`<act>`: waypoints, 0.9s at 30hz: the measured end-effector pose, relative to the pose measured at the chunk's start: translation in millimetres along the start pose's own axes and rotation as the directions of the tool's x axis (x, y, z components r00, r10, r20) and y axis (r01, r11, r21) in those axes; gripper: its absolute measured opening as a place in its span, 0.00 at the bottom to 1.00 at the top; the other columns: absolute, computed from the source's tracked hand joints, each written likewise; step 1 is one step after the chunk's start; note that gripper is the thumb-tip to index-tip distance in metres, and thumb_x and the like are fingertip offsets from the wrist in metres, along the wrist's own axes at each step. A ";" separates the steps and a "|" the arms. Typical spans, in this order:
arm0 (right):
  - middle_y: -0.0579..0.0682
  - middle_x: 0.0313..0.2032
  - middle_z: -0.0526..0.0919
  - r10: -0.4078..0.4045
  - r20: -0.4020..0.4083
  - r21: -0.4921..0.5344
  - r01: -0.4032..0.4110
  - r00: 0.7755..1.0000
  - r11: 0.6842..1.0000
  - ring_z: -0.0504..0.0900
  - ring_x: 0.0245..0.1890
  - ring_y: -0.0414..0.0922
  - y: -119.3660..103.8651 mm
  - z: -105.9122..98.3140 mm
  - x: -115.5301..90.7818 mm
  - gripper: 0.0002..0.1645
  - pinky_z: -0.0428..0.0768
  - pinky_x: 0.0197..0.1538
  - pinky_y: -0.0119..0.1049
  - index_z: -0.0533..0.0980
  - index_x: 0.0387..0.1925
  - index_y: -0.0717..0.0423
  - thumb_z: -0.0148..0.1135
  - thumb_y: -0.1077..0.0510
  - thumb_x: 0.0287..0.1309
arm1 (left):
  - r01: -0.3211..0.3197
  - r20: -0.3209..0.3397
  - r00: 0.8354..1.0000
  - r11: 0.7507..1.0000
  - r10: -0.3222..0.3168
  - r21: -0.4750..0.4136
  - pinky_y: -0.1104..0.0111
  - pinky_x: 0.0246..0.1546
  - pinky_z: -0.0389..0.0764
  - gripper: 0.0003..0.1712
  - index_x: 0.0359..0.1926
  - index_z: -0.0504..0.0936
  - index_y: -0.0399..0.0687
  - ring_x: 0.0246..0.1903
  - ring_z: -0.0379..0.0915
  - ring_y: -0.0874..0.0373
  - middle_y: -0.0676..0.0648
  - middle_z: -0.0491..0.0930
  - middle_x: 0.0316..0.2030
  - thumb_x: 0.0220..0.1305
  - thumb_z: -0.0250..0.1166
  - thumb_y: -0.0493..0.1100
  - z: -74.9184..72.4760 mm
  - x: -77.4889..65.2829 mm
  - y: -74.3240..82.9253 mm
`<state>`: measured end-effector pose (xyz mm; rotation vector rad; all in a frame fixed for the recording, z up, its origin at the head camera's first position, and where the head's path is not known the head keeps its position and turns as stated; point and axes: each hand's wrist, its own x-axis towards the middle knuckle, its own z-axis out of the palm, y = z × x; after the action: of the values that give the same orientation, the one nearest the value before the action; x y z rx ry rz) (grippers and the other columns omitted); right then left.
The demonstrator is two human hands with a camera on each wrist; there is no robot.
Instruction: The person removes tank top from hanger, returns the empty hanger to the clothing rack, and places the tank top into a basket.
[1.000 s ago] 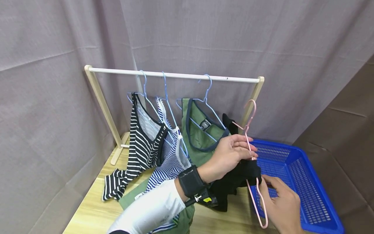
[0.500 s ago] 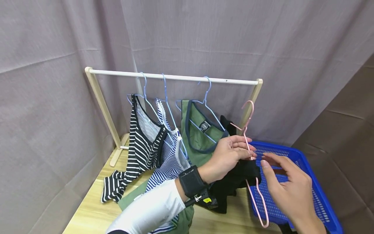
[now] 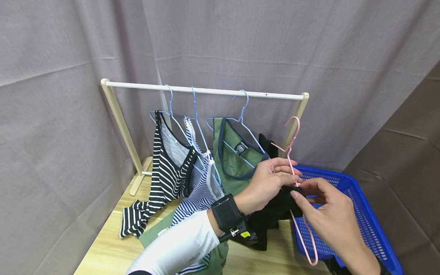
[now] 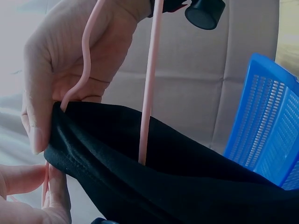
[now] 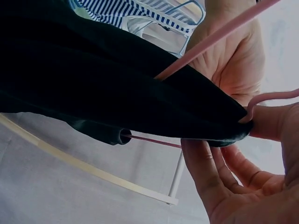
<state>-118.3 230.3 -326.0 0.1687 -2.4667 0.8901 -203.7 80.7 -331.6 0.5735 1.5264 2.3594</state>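
Note:
In the head view my left hand (image 3: 262, 183) pinches the pink clothes hanger (image 3: 291, 143) just above where black fabric covers it. The black garment (image 3: 280, 204) drapes over the hanger, whose lower end sticks out below. My right hand (image 3: 330, 214) comes from the right, its thumb and fingers pinching the garment's edge at the hanger. The left wrist view shows the garment's opening (image 4: 117, 154) with pink hanger wire running into it. In the right wrist view, my right thumb lies along the fabric edge (image 5: 236, 137) where the wire enters.
Behind the hands stands a rack with a white rail (image 3: 206, 91). Blue hangers on it carry a black-striped top (image 3: 165, 168), a blue-striped top (image 3: 203, 183) and a green top (image 3: 228, 179). A blue basket (image 3: 369, 229) stands at right on the wooden table (image 3: 106, 244).
My right hand has left the garment's lower part, opened out to the right, then come back higher and pinched the fabric edge. My left hand stays nearly still on the hanger.

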 end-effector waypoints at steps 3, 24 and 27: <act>0.54 0.41 0.92 -0.012 -0.017 -0.008 0.012 1.000 1.000 0.79 0.36 0.17 0.2 0.3 0.5 0.14 0.76 0.40 0.06 0.85 0.46 0.52 0.79 0.55 0.61 | 0.001 0.000 1.000 1.000 -0.001 0.010 0.77 0.42 0.89 0.22 0.59 0.80 0.28 0.38 0.85 0.65 0.23 0.85 0.53 0.64 0.63 0.21 0.3 1.6 -1.0; 0.52 0.38 0.91 -0.032 -0.028 -0.021 0.032 0.999 0.999 0.79 0.35 0.18 0.2 0.7 -3.8 0.12 0.76 0.40 0.05 0.85 0.41 0.51 0.81 0.57 0.58 | -0.021 0.004 1.000 0.999 0.021 -0.033 0.75 0.40 0.90 0.22 0.59 0.79 0.27 0.35 0.85 0.63 0.16 0.80 0.54 0.65 0.61 0.20 -0.5 0.8 -2.7; 0.52 0.38 0.91 -0.031 -0.031 -0.016 0.031 0.999 0.999 0.79 0.36 0.18 0.0 0.4 -7.2 0.12 0.75 0.41 0.05 0.85 0.41 0.51 0.81 0.58 0.58 | -0.022 0.013 1.000 0.999 0.022 -0.039 0.74 0.40 0.92 0.21 0.60 0.79 0.26 0.33 0.85 0.63 0.15 0.79 0.54 0.65 0.61 0.20 -1.3 1.9 -2.5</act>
<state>-112.2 229.7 -329.9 0.1856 -2.4350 0.8533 -206.0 81.5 -334.0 0.5989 1.4728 2.3912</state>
